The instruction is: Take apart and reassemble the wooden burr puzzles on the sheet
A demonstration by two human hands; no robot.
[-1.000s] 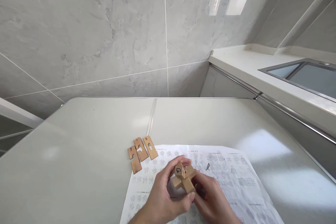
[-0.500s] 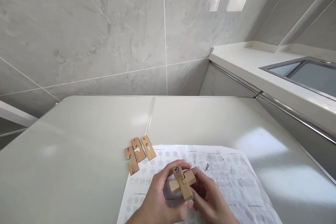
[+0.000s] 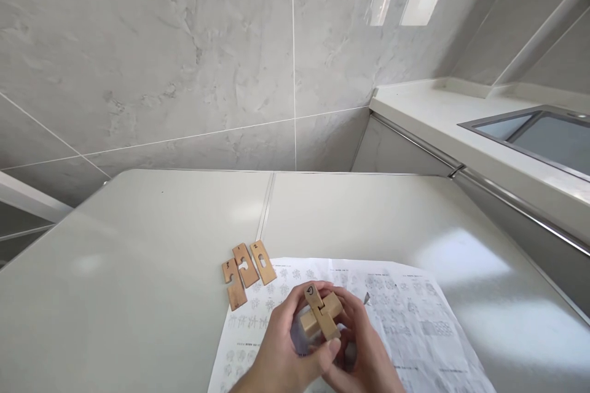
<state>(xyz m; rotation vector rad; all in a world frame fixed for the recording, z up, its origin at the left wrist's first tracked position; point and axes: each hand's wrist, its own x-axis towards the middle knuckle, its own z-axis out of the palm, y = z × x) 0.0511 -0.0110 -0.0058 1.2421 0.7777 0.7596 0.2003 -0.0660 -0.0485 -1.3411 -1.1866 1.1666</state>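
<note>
Both my hands hold a small wooden cross-shaped puzzle [image 3: 321, 314] just above a printed instruction sheet [image 3: 415, 319]. My left hand [image 3: 286, 350] wraps it from the left, thumb pressed on its lower arm. My right hand [image 3: 364, 350] cups it from the right and behind, fingers curled. The top piece of the puzzle bears a handwritten number. Three flat wooden pieces [image 3: 246, 270], numbered and slotted, lie side by side on the table to the upper left of my hands.
The pale grey table [image 3: 138, 270] has a seam down its middle and ends at a tiled wall. To the right runs a white counter [image 3: 442, 116] with a steel sink [image 3: 539, 135] set into it.
The puzzle has been turned slightly in my hands and my right fingers have closed further around it. The view shifted a little; the three loose pieces stay put.
</note>
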